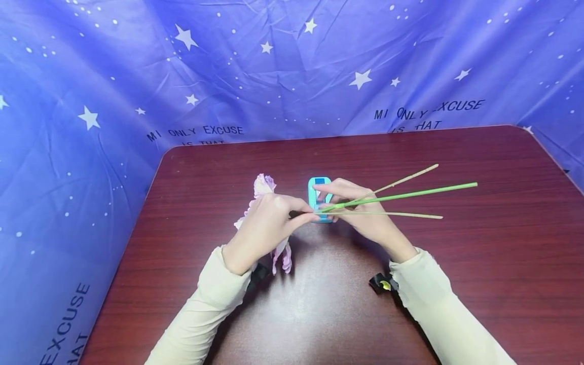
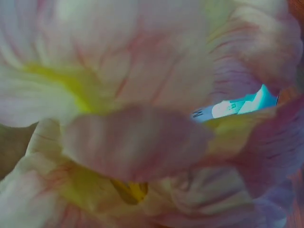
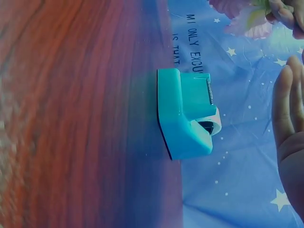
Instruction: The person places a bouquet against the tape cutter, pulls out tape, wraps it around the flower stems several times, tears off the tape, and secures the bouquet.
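Between thumb and index finger, my left hand (image 1: 268,217) pinches a bunch of artificial flowers by the stems, just below the heads. Pale pink-purple blossoms (image 1: 263,184) hang under and left of that hand; their petals (image 2: 137,142) fill the left wrist view. One bright green stem (image 1: 424,192) and two thinner, paler ones fan out to the right. My right hand (image 1: 370,223) lies behind these stems, its fingers extended near the left fingertips. The right wrist view shows its fingers (image 3: 285,102) nearly straight. A turquoise tape dispenser (image 3: 178,114) stands on the table behind both hands.
The dark red-brown wooden table (image 1: 191,182) has rounded far corners. A blue-purple curtain (image 1: 283,81) with white stars and lettering hangs behind it and along the left side. A black strap with a device (image 1: 382,283) sits under the right wrist.
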A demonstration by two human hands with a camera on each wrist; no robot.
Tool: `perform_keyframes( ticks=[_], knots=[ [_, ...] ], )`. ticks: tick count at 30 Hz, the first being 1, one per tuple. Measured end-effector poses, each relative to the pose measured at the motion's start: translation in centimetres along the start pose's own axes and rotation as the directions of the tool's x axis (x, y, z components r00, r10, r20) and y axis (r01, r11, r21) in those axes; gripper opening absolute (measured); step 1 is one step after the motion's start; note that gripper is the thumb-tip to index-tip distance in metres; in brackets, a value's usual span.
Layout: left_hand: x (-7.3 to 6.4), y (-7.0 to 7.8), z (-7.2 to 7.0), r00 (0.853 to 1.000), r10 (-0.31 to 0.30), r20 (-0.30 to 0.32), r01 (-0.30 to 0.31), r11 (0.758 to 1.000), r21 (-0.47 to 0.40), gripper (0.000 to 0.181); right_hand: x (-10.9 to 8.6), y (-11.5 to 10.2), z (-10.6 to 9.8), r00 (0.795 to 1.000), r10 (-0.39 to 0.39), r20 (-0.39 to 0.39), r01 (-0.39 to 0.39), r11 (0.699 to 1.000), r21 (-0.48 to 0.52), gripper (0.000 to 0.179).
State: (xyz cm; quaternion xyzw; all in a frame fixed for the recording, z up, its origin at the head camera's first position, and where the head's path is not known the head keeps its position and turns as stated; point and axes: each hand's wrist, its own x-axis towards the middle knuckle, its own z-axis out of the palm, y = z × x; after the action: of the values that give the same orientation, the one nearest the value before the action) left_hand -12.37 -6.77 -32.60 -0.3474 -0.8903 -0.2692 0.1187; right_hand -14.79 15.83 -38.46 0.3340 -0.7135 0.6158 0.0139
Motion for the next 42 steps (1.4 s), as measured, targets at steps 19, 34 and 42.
perform_keyframes(
  ticks=[19,34,42],
  knots=[
    [-0.03,0.02,-0.04,1.0,0.003,0.025,-0.003,1.0,0.01,0.012,0.03,0.49,0.02,0.992,-0.128,-0.004,0.128,0.991,-0.03,0.031],
    [-0.21,0.06,-0.31,0.999,0.005,0.042,-0.007,0.998,0.07,0.012,-0.1,0.69,0.25,0.999,-0.027,0.018,0.027,0.999,-0.029,0.022],
    [-0.15,0.04,-0.3,0.999,-0.019,-0.04,0.02,0.999,0.041,0.013,0.2,0.22,0.64,1.0,0.028,-0.011,-0.029,0.993,-0.118,0.014]
  ],
)
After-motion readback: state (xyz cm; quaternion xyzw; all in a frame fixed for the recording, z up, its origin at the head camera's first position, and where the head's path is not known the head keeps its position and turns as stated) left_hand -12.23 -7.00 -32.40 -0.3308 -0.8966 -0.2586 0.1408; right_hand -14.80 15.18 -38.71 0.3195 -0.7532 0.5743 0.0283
